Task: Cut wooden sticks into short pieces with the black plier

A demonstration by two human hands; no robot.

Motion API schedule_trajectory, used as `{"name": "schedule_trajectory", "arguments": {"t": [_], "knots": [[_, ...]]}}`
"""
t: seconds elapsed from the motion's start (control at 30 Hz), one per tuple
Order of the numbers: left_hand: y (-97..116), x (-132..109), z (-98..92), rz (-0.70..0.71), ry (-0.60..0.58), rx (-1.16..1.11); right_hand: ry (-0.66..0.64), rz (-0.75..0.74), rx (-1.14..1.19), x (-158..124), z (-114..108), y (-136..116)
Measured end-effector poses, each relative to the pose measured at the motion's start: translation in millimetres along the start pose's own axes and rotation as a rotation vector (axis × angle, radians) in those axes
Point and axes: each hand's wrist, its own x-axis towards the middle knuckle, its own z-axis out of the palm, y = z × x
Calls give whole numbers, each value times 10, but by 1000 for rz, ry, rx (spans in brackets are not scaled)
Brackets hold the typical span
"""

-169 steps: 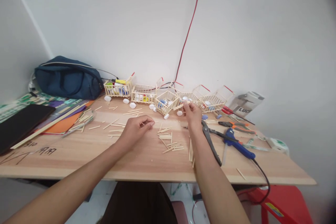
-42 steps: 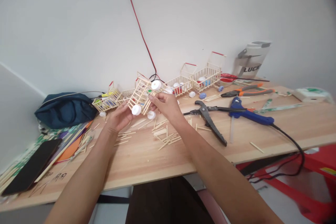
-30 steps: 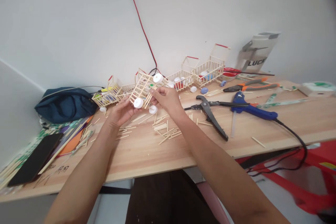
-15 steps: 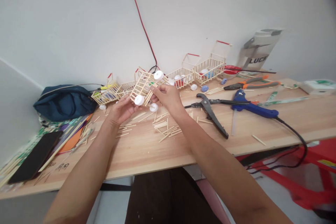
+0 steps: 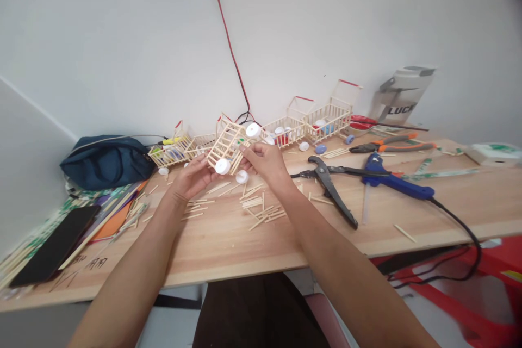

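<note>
Between my hands, a miniature cart (image 5: 225, 142) built of thin wooden sticks is held tilted above the table, its white bottle-cap wheels facing me. My left hand (image 5: 194, 176) grips its left lower side, the fingers partly behind it. The fingers of my right hand (image 5: 267, 162) are closed on its right side, near the wheels. Loose cut sticks (image 5: 265, 212) lie on the wood below. Behind stand similar stick carts: one at the left (image 5: 171, 153), one in the middle (image 5: 285, 129) and one at the right (image 5: 330, 117), with caps inside.
To the right lie black-handled cutters (image 5: 332, 193), a blue glue gun (image 5: 399, 185) with its cord over the edge, and orange-handled pliers (image 5: 391, 144). A blue pouch (image 5: 106, 163) and a black phone (image 5: 55, 244) are at the left. A paper bag (image 5: 402, 98) leans against the wall.
The whole view has shifted slightly, so everything sits a little lower and further right. Both hands keep hold of the cart, whose tilt is nearly the same.
</note>
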Motion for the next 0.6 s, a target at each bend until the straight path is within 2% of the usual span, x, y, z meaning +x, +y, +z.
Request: {"name": "schedule_trajectory", "arguments": {"t": [0.23,0.4,0.6], "knots": [[2,-1,11,16,-7,2,-11,0,9,-4,-12,5],[22,-11,65,49,46,30,-29,31,-39,19,-100,39],[-41,16,75,86,38,140,129,29,-281,104,-326,109]]}}
